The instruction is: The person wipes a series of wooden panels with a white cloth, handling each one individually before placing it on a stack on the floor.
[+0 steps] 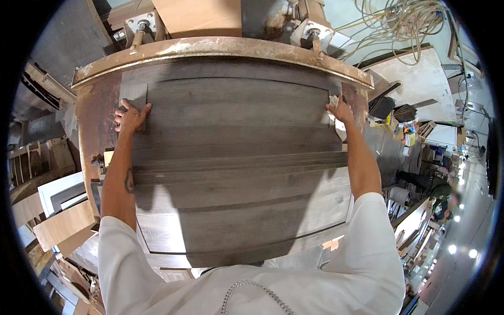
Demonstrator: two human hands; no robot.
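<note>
our left hand [130,116] lies flat with fingers spread on the far left part of the grey wooden panel [231,157], palm pressed to the frame strip beside the recessed middle field. our right hand [340,110] sits at the far right edge of the same panel, fingers closed around a small white cloth [334,101] that it presses against the wood. the panel lies flat before us on a worn brown press table [92,113], whose dusty metal beam [220,50] runs across just beyond the panel's far edge. both our arms stretch out from white sleeves [121,252], well apart, one on each side of the panel. a tangle of pale cables [399,21] hangs beyond the beam on the right. wooden offcuts [63,226] lie low to the left of the table.
</note>
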